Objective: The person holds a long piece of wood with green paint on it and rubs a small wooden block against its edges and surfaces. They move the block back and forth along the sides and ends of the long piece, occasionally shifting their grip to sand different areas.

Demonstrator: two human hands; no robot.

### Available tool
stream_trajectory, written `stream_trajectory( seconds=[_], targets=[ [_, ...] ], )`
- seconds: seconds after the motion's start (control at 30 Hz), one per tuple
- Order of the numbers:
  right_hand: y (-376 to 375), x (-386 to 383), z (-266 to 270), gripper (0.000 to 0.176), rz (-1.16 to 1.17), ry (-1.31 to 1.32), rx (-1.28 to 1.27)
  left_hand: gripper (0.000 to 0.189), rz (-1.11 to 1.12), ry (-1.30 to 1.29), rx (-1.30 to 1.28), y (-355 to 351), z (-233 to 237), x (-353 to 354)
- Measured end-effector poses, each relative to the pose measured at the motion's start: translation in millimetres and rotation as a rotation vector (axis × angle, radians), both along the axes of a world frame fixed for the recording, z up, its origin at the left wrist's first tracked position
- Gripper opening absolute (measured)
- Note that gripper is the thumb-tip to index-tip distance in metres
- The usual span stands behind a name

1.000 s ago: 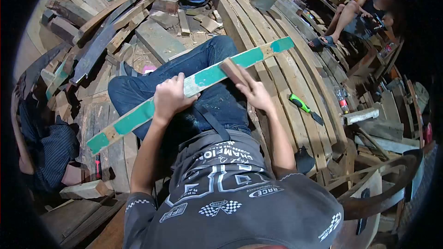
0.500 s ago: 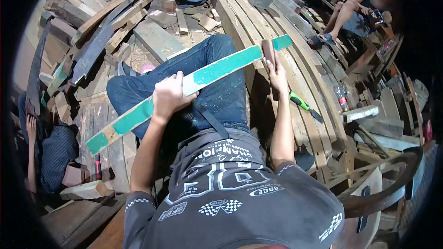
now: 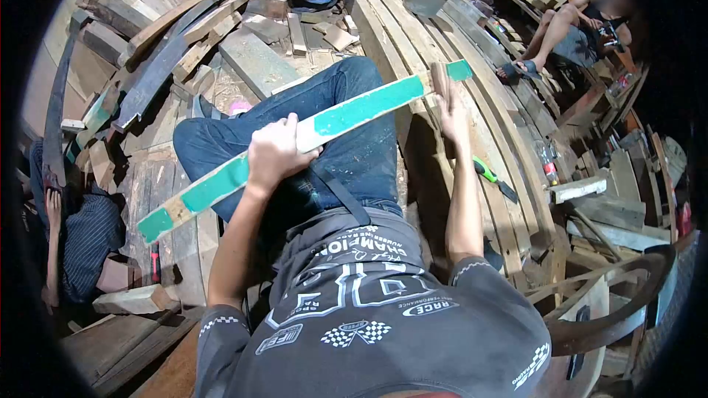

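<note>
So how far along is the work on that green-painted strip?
Partly done, by the look of it. Bare wood shows on the wooden strip beside the left hand, which grips its middle, and near both ends. In hand: the right hand presses a small brown block on the far end. Left: long green stretches on both sides of the left hand, so most of the paint looks untouched.

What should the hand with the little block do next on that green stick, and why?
Probably slide the block back along the strip toward the left hand. The right hand presses it near the strip's far end, and long green paint patches lie between the two hands, while the left hand grips the strip steady.
</note>
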State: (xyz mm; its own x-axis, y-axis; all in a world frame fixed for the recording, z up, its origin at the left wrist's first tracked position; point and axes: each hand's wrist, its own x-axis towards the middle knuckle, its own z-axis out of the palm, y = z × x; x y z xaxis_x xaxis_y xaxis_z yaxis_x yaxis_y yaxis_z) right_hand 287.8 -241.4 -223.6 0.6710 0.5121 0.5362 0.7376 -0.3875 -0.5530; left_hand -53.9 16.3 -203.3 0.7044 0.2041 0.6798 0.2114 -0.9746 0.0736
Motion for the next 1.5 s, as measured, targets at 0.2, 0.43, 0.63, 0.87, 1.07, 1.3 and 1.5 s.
stream_trajectory(
  seconds=[0.2, 0.43, 0.63, 0.87, 1.07, 1.3, 1.5],
  targets=[
    [2.1, -84.8, 22.0, 0.063, 0.273, 0.034, -0.279, 0.077, 0.010, 0.065, -0.042, -0.1, 2.1, 0.6],
    [2.7, -63.6, -2.4, 0.069, 0.076, 0.055, -0.077, 0.074, 0.039, 0.083, -0.004, 0.2, -0.4, -0.5],
    [-0.2, -103.5, 12.1, 0.063, 0.148, 0.073, -0.126, 0.071, -0.011, 0.030, -0.034, -1.5, 2.0, 2.0],
    [8.5, -117.4, 17.3, 0.063, 0.051, -0.045, -0.247, 0.079, 0.005, 0.059, 0.003, 3.2, -0.4, 3.6],
    [13.8, -114.1, 10.8, 0.072, 0.024, -0.131, -0.092, 0.071, 0.012, 0.097, -0.040, 3.0, 4.3, 4.9],
    [22.3, -133.5, 26.1, 0.072, 0.069, -0.126, -0.131, 0.071, 0.036, 0.177, -0.077, -2.8, 15.7, 10.1],
    [8.1, -118.0, 34.7, 0.061, 0.083, -0.191, -0.154, 0.072, 0.054, 0.231, -0.112, -6.0, 21.9, 13.1]
  ],
)
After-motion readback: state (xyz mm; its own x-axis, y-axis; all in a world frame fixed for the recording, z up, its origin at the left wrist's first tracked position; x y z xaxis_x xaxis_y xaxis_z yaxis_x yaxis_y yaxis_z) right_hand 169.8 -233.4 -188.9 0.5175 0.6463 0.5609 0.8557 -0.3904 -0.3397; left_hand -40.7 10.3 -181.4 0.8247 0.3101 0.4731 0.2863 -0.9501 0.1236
